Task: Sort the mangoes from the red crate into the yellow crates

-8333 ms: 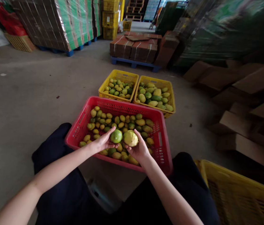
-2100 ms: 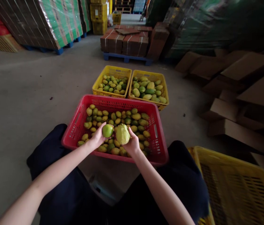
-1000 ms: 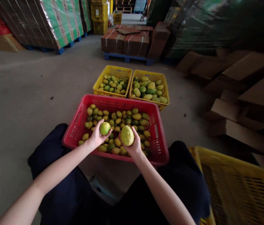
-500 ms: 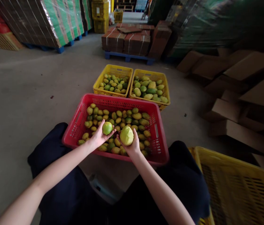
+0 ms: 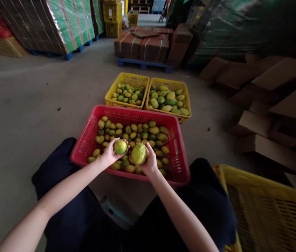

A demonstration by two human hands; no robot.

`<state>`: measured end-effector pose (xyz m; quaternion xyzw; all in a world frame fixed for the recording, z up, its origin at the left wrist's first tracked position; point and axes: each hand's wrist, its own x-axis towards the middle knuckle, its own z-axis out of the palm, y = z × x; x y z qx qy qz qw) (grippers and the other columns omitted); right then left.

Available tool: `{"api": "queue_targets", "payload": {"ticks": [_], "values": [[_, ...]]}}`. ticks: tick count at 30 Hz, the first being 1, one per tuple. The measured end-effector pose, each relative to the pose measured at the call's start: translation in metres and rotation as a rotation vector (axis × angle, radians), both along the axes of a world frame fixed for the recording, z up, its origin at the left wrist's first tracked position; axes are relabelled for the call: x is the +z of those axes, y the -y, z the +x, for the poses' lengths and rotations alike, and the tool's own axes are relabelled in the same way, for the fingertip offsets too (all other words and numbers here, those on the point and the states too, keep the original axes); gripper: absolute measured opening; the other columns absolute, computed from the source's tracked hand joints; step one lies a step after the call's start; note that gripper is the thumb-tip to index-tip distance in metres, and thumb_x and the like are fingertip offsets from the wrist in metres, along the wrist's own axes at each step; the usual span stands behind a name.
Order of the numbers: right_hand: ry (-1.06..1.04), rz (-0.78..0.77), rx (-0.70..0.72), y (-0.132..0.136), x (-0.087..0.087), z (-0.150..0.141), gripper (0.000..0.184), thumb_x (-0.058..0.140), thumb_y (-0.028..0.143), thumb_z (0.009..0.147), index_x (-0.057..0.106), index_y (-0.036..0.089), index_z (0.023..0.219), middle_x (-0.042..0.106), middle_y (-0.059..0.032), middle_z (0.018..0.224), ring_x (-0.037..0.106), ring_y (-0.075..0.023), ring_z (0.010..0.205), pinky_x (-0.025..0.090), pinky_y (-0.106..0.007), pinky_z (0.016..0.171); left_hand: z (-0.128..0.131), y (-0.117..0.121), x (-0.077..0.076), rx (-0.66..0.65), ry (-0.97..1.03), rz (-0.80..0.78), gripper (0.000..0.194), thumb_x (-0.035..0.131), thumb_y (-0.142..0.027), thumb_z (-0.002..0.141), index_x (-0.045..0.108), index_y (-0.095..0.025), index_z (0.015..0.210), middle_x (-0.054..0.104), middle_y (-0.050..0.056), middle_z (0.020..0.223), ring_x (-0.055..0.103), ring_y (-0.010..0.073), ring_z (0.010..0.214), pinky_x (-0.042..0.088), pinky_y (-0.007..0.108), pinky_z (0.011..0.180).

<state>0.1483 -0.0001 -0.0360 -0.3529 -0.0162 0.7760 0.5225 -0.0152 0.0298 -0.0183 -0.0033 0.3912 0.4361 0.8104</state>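
My left hand (image 5: 109,153) cradles a small, round green lemon (image 5: 120,147), its fingers curled beneath it. In my right hand (image 5: 151,161) sits a larger, bumpy yellow-green lemon (image 5: 138,153), with the thumb along its right side. Both fruits are held side by side, slightly apart, over a red plastic crate (image 5: 183,168). Inside that crate lie many yellow and green lemons (image 5: 153,130), partly hidden by my hands.
Two yellow crates of lemons, left (image 5: 107,99) and right (image 5: 188,111), stand behind the red one. Another yellow crate (image 5: 258,182) is at my right. Cardboard boxes (image 5: 255,150) lie farther right. Bundled cardboard (image 5: 153,47) rests on a blue pallet (image 5: 144,64).
The larger lemon has turned in my right hand and shifted slightly left. My left hand has dropped a little, its fingers now closer around the small lemon.
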Motion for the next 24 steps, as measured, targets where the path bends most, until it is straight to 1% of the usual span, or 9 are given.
{"api": "queue_targets", "payload": {"ticks": [3, 6, 8, 10, 12, 15, 18, 21, 24], "values": [[0.152, 0.137, 0.007, 0.003, 0.000, -0.003, 0.034, 0.061, 0.047, 0.077, 0.069, 0.014, 0.073, 0.070, -0.0045, 0.064, 0.066, -0.0192, 0.060, 0.053, -0.029, 0.056, 0.001, 0.001, 0.006, -0.047, -0.043, 0.040, 0.027, 0.045, -0.023, 0.090, 0.061, -0.012, 0.072, 0.067, 0.005, 0.066, 0.067, 0.0159, 0.060, 0.055, 0.026, 0.055], [0.366, 0.291, -0.022, 0.007, 0.002, -0.006, 0.030, 0.068, 0.043, 0.071, 0.071, 0.013, 0.067, 0.069, -0.0043, 0.063, 0.063, -0.0162, 0.056, 0.049, -0.024, 0.052, 0.002, 0.001, 0.010, -0.087, -0.083, 0.106, 0.034, 0.043, -0.025, 0.091, 0.062, -0.011, 0.068, 0.065, 0.005, 0.063, 0.066, 0.0152, 0.056, 0.053, 0.024, 0.051], [0.425, 0.331, -0.040, 0.008, 0.003, -0.008, 0.029, 0.069, 0.041, 0.070, 0.071, 0.013, 0.067, 0.069, -0.0042, 0.063, 0.062, -0.0154, 0.055, 0.048, -0.024, 0.053, 0.003, 0.002, 0.009, -0.090, -0.086, 0.131, 0.035, 0.043, -0.027, 0.092, 0.062, -0.011, 0.067, 0.065, 0.005, 0.063, 0.065, 0.0145, 0.057, 0.054, 0.024, 0.053], [0.368, 0.271, -0.036, 0.007, 0.004, -0.008, 0.032, 0.067, 0.044, 0.071, 0.071, 0.013, 0.067, 0.068, -0.0044, 0.061, 0.063, -0.0170, 0.057, 0.050, -0.026, 0.056, 0.003, 0.002, 0.006, -0.078, -0.065, 0.135, 0.033, 0.045, -0.029, 0.092, 0.063, -0.012, 0.070, 0.067, 0.005, 0.067, 0.066, 0.0142, 0.060, 0.055, 0.025, 0.058], [0.250, 0.156, -0.030, 0.006, 0.004, -0.007, 0.035, 0.062, 0.046, 0.075, 0.070, 0.013, 0.070, 0.069, -0.0052, 0.061, 0.066, -0.0196, 0.061, 0.053, -0.029, 0.059, 0.002, 0.002, 0.004, -0.046, -0.036, 0.121, 0.031, 0.046, -0.033, 0.093, 0.064, -0.012, 0.077, 0.068, 0.005, 0.072, 0.068, 0.0149, 0.066, 0.057, 0.028, 0.064], [0.067, 0.013, -0.038, 0.003, 0.003, -0.003, 0.035, 0.054, 0.045, 0.082, 0.069, 0.014, 0.080, 0.072, -0.0075, 0.070, 0.069, -0.0227, 0.068, 0.056, -0.036, 0.065, 0.002, 0.001, 0.004, -0.002, -0.005, 0.068, 0.032, 0.042, -0.034, 0.095, 0.064, -0.012, 0.090, 0.070, 0.008, 0.079, 0.070, 0.0185, 0.077, 0.059, 0.032, 0.071], [-0.062, -0.062, -0.038, 0.001, 0.001, 0.001, 0.032, 0.048, 0.041, 0.088, 0.066, 0.015, 0.088, 0.073, -0.0102, 0.078, 0.070, -0.0241, 0.071, 0.057, -0.040, 0.066, 0.004, 0.001, 0.007, 0.003, 0.027, -0.005, 0.032, 0.040, -0.031, 0.096, 0.061, -0.009, 0.106, 0.070, 0.012, 0.086, 0.070, 0.0218, 0.086, 0.060, 0.033, 0.073], [-0.090, -0.113, -0.043, -0.001, 0.002, 0.002, 0.036, 0.040, 0.041, 0.092, 0.064, 0.014, 0.089, 0.073, -0.0116, 0.075, 0.070, -0.0233, 0.068, 0.057, -0.037, 0.060, 0.005, 0.000, 0.008, -0.008, 0.047, -0.047, 0.041, 0.038, -0.034, 0.097, 0.053, -0.006, 0.123, 0.070, 0.015, 0.092, 0.070, 0.0230, 0.089, 0.060, 0.030, 0.071], [-0.089, -0.132, -0.035, -0.002, 0.004, 0.002, 0.041, 0.036, 0.045, 0.094, 0.062, 0.014, 0.092, 0.073, -0.0110, 0.074, 0.069, -0.0215, 0.062, 0.055, -0.032, 0.052, 0.004, -0.002, 0.005, -0.021, 0.039, -0.040, 0.046, 0.034, -0.037, 0.098, 0.049, -0.006, 0.129, 0.069, 0.015, 0.090, 0.070, 0.0221, 0.086, 0.060, 0.028, 0.068]]}}
